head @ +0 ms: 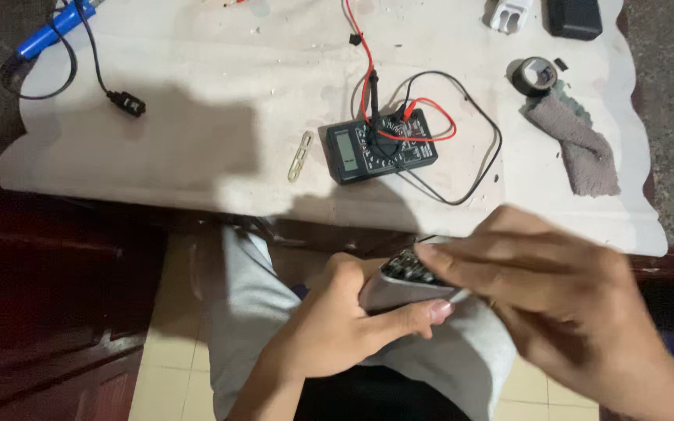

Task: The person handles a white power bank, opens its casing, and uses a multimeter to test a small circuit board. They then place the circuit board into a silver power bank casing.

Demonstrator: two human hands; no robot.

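Grey slab-shaped device with dark keys is in your hands over your lap, below the table edge.
Your left hand is clamped round its lower edge, thumb along the side; right hand has fingers nearly flat, tips on the keys, not gripping. Black digital multimeter with its red and black leads sits untouched on the white table; probing looks not yet started.

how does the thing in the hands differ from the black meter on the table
The remote is silver-grey with dark buttons; the meter is black with a small screen and a dial. The remote is held over the lap, gripped by the left hand with the right hand on its keys; the meter lies flat on the table, untouched. The meter has red and black leads plugged in; the remote shows none. Both are small, handheld-size devices.
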